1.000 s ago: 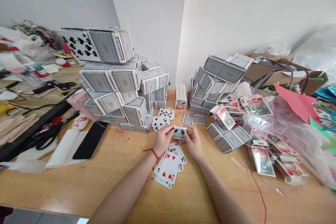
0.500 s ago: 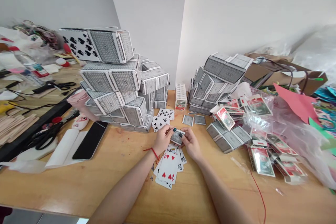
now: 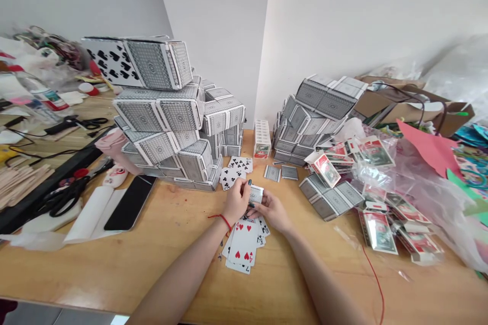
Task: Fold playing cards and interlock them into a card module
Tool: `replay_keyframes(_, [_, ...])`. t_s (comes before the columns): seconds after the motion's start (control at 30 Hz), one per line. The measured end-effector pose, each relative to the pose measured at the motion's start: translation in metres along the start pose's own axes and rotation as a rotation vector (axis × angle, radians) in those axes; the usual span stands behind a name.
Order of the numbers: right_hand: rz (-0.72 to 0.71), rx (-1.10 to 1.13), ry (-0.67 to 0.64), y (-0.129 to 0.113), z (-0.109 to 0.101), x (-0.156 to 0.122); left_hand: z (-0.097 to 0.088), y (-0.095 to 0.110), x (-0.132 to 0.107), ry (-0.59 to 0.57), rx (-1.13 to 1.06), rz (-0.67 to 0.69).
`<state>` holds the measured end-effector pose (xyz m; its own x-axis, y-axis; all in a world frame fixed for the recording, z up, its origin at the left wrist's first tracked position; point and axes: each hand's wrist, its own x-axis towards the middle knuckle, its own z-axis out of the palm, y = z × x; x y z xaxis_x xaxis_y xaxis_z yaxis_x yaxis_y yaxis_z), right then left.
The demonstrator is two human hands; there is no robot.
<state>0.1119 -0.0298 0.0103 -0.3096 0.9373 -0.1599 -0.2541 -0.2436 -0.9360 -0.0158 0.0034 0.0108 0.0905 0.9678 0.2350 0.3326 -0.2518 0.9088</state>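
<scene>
Both of my hands meet at the middle of the wooden table (image 3: 163,264). My left hand (image 3: 235,202) pinches a small folded playing card (image 3: 256,194) with a grey patterned back, thumb on top. My right hand (image 3: 271,210) grips the same folded card from the right and below. Under my wrists lies a loose pile of face-up cards (image 3: 244,244), with red hearts showing. Two face-up club cards (image 3: 236,171) lie just beyond my hands.
A tall stack of card-built blocks (image 3: 168,117) stands at the back left, another stack (image 3: 316,111) at the back right. Card packs in red wrappers (image 3: 377,228) and plastic bags crowd the right. A black phone (image 3: 129,203), scissors (image 3: 66,195) and a white sheet lie left.
My hands have turned the folded card and drawn it slightly left, so it now stands more upright between my fingers. Nothing else on the table has moved.
</scene>
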Motion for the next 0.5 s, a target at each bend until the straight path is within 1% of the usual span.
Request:
replay_keyframes(0.13, [0.012, -0.005, 0.046, 0.0025, 0.0003, 0.0017, -0.0013, -0.0002, 0.0019, -0.08, -0.014, 0.013])
replay_keyframes(0.27, [0.011, -0.018, 0.047, 0.0048, -0.0015, 0.0021, -0.0029, -0.0015, 0.0045, -0.137, -0.025, -0.014])
replay_keyframes(0.37, [0.012, -0.029, 0.061, 0.0066, -0.0011, 0.0015, -0.0024, -0.0028, 0.0051, -0.104, 0.015, -0.022])
replay_keyframes(0.5, [0.016, -0.067, 0.062, 0.0078, -0.0004, 0.0012, 0.0, -0.0028, 0.0034, -0.034, 0.164, 0.008])
